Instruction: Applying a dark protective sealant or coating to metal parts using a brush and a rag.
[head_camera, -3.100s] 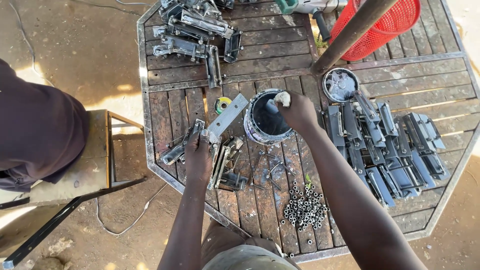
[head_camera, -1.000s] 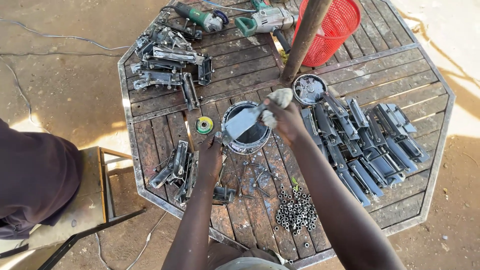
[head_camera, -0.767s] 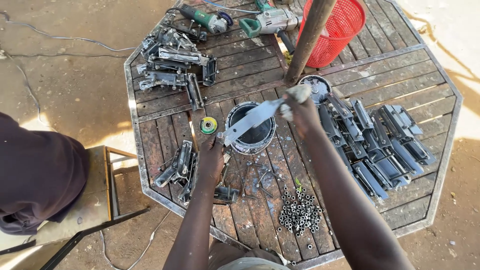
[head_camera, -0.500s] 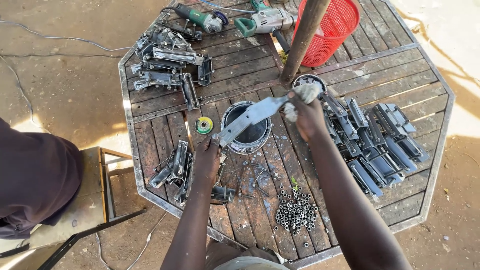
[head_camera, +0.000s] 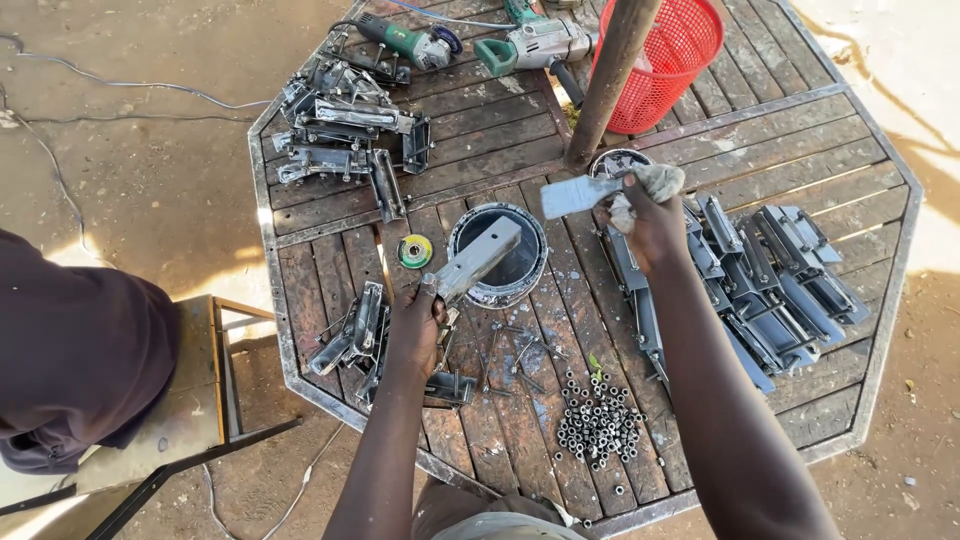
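My left hand grips a grey metal bar-shaped part by its lower end and tilts it over an open paint can in the middle of the octagonal wooden table. My right hand is up and to the right of the can, closed on a flat paintbrush together with a bunched rag. The brush tip points left, apart from the bar. More metal parts lie just beside my left hand.
Bare metal parts are heaped at the far left; dark coated ones lie in rows at the right. Behind a pole sit a red basket, a grinder and a drill. Nuts lie near me. A person stands by a stool.
My right hand has lifted the brush and rag off the metal bar and away from the can, up and to the right. My left hand still holds the bar over the can.
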